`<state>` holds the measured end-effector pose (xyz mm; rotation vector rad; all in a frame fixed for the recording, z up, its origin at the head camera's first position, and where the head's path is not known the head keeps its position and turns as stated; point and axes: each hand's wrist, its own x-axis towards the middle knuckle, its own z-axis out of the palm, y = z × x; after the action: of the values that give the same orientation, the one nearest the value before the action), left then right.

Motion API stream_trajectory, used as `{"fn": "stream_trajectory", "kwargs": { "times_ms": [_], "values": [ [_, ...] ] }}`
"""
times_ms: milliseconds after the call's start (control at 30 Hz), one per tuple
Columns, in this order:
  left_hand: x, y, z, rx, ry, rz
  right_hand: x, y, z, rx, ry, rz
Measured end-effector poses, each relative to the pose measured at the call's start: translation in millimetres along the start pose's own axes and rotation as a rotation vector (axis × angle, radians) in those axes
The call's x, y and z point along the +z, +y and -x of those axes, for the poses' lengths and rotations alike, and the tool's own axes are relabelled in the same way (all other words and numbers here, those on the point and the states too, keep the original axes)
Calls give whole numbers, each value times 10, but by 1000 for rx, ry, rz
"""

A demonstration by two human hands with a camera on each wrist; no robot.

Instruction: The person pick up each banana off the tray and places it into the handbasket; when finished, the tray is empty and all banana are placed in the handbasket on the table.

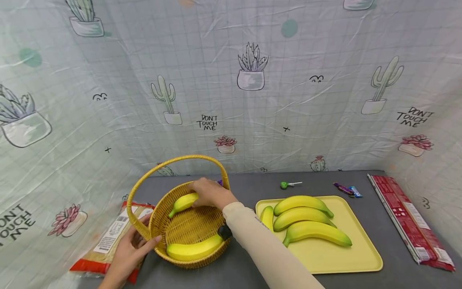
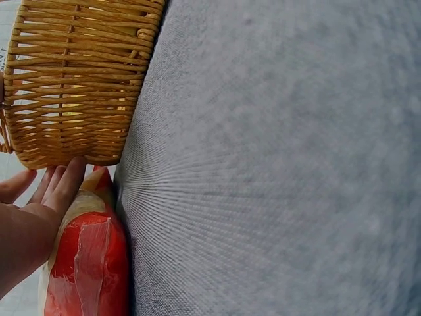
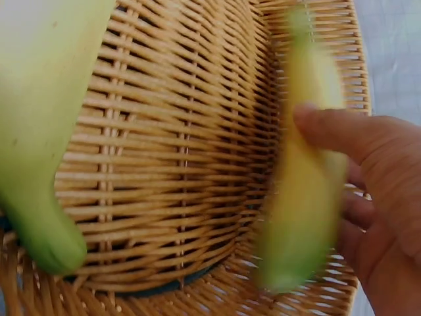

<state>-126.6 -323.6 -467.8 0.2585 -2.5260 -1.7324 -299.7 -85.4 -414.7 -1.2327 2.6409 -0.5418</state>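
A round wicker basket [image 1: 187,230] with a tall arched handle stands left of centre on the table. My right hand [image 1: 213,193] reaches into it and grips a banana [image 1: 184,203] near the far wall. In the right wrist view the thumb lies over that banana [image 3: 306,178], slightly blurred. A second banana [image 1: 195,249] rests inside along the near wall of the basket. My left hand [image 1: 131,249] is at the basket's left side, its thumb by the rim. Straight fingers [image 2: 69,179] meet the woven wall in the left wrist view.
On the right, a yellow tray [image 1: 325,261] bears several bananas [image 1: 303,218]. A red-and-clear bag [image 1: 108,241] lies under the left hand. Behind the tray are a green lollipop [image 1: 285,185] and small wrapped sweets [image 1: 346,189]. A long red packet [image 1: 408,220] lies far right.
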Motion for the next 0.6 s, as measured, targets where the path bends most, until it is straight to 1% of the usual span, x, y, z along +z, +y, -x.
{"fn": "stream_trajectory", "kwargs": {
  "times_ms": [100,200,333,467,600],
  "values": [
    [6,4,-4,11,-1,2,13,6,2,-2,1,11],
    [11,2,-2,18,-7,-2,21,1,5,2,-2,46],
    [11,1,-6,20,-8,-1,6,-17,24,-18,8,61],
    [7,4,-16,16,-6,2,-75,-52,53,-83,25,25],
    [0,9,-14,11,-7,-1,-223,-132,128,-152,12,-23]
  ]
}}
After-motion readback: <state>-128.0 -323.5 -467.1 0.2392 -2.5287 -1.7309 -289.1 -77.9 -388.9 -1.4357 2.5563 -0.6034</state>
